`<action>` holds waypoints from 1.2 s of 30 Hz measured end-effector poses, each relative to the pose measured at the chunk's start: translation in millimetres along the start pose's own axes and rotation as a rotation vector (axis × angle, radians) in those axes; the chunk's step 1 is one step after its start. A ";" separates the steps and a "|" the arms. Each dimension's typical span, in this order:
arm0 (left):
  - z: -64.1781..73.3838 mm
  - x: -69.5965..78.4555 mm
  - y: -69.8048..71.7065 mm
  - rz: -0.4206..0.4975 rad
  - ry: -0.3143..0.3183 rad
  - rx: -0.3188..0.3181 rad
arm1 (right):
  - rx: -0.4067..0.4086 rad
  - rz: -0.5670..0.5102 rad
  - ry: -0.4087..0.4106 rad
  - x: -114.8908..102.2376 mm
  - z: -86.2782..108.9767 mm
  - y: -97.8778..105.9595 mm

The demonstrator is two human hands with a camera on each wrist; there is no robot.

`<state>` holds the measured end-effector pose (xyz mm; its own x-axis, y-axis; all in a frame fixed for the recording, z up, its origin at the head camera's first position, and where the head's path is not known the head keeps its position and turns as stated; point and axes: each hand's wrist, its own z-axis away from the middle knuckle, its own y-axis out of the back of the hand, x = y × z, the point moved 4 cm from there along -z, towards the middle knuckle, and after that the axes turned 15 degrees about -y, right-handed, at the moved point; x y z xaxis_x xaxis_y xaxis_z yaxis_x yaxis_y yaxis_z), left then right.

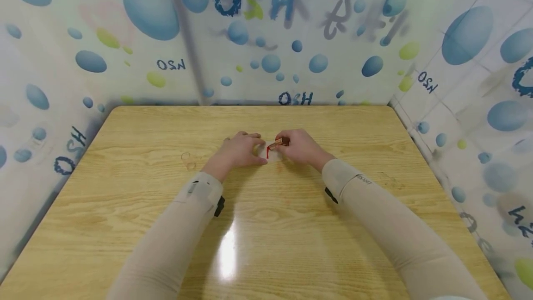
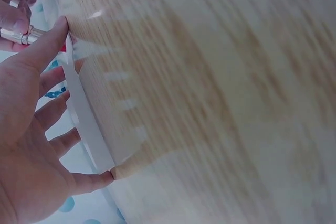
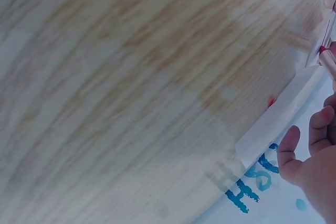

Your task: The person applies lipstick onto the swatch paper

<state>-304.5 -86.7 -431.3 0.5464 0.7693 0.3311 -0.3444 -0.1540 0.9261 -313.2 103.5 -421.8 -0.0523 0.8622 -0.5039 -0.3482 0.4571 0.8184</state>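
Observation:
A lipstick with a shiny gold tube [image 1: 278,142] is pinched in my right hand [image 1: 300,146], its red end pointing left and down toward the tabletop [image 1: 275,226]. Right below that end runs a short red line [image 1: 268,153], between the two hands. My left hand [image 1: 241,149] lies just left of it with the fingers spread, thumb and forefinger curving around the line's left side. In the left wrist view the left hand [image 2: 31,108] has its thumb tip and little fingertip down at the surface. The right wrist view catches the lipstick [image 3: 329,61] at its right border.
A pale strip [image 2: 86,119] runs beside the left fingers in the left wrist view. Faint outlines [image 1: 189,161] mark the wood at left. A patterned curtain [image 1: 266,40] with blue drops stands behind the table's far edge and along both sides.

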 end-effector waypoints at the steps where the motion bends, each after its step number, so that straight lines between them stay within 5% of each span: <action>1: -0.1 0.0 0.1 -0.004 -0.001 0.001 | 0.001 -0.001 0.001 -0.2 0.3 0.3; 19: 3.9 -5.5 -2.8 -0.013 -0.014 0.035 | 0.046 0.005 0.059 -8.9 0.6 15.0; 30: 17.0 -9.9 2.7 -0.040 0.000 0.074 | 0.017 -0.001 0.071 -18.9 -0.7 19.9; 36: 31.3 -14.1 6.3 0.035 -0.031 0.120 | 0.005 -0.005 0.073 -25.4 0.3 19.6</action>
<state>-290.5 -117.9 -424.4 0.5597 0.7429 0.3671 -0.2706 -0.2549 0.9283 -318.5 90.7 -392.9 -0.1182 0.8418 -0.5267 -0.3437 0.4629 0.8171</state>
